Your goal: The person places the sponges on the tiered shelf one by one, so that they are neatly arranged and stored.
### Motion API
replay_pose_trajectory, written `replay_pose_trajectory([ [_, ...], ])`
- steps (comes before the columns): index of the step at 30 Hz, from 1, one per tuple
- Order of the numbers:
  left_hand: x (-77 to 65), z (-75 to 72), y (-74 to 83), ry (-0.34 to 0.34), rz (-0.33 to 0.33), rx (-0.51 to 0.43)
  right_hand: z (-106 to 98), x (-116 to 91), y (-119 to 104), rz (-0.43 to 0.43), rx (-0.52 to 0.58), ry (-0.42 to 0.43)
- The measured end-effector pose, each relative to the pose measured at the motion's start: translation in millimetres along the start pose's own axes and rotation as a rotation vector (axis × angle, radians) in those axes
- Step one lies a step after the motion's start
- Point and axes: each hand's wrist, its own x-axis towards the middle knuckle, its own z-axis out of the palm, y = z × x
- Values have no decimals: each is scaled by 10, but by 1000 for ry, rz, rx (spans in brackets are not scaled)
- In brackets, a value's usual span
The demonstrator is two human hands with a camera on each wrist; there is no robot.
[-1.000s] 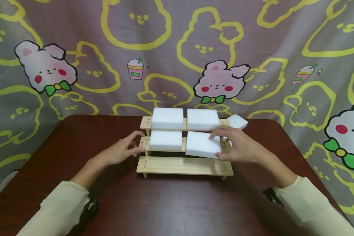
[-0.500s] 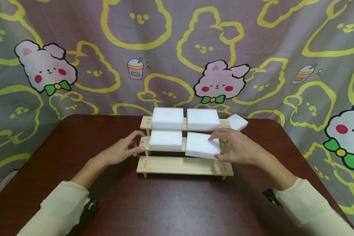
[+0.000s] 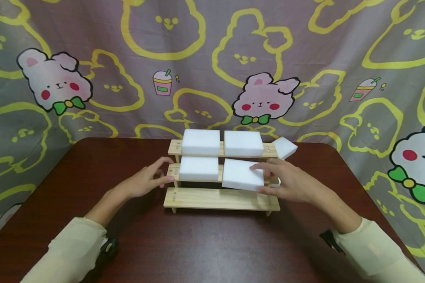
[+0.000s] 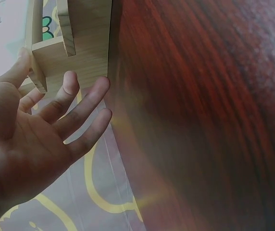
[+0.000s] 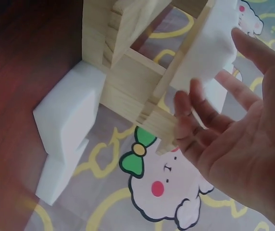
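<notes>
Three plain white foam blocks sit on a three-tier wooden stand (image 3: 212, 198): two on the top tier, a left one (image 3: 198, 168) on the middle tier. A further white foam block (image 3: 242, 173) lies askew at the middle tier's right, its front edge jutting over the lower tier. My right hand (image 3: 292, 181) pinches that block's right end between thumb and index finger, the other fingers spread in the right wrist view. At the middle tier's left end, my left hand (image 3: 141, 182) grips the board between thumb and index finger, its other fingers loose in the left wrist view.
A loose white block (image 3: 285, 146) lies right of the stand; the right wrist view shows it with another white block (image 5: 60, 175) against it. Everything stands on a dark red-brown table (image 3: 205, 247), with a printed curtain (image 3: 205, 47) hanging right behind.
My right hand has shifted slightly right and down, its wrist turning and index finger straightening. The pinched block has slid a touch down and left. My left hand keeps its place.
</notes>
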Motion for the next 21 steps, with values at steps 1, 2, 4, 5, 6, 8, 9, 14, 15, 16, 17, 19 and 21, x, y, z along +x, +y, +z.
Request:
replay_pose_trajectory([
  [1, 0, 0, -1, 0, 1, -1, 5, 7, 5, -7, 17, -5],
  [2, 0, 1, 1, 0, 1, -1, 13, 14, 14, -16, 39, -5],
  [4, 2, 1, -3, -2, 2, -1, 31, 27, 36, -36, 84, 1],
  [5, 3, 0, -6, -3, 2, 0, 41, 32, 48, -47, 102, 8],
  [6, 4, 0, -9, -2, 0, 3, 52, 37, 59, -59, 116, 16],
  [8, 8, -1, -19, -3, 4, 3, 69, 45, 78, -81, 137, 37],
  [9, 12, -3, -24, -3, 2, 5, 76, 49, 86, -89, 142, 47],
  [14, 23, -8, -38, -2, -2, 10, 90, 59, 91, -84, 154, 83],
  [15, 22, -7, -37, -2, -5, 11, 92, 60, 91, -79, 154, 87],
  [16, 21, -5, -36, -3, 0, 10, 94, 60, 90, -75, 156, 91],
  [17, 18, -2, -34, -2, 0, 10, 96, 61, 90, -69, 157, 93],
  [19, 14, 4, -31, 1, 2, 9, 103, 65, 90, -60, 156, 98],
  [21, 11, 7, -28, 3, 7, 8, 111, 69, 92, -54, 148, 103],
])
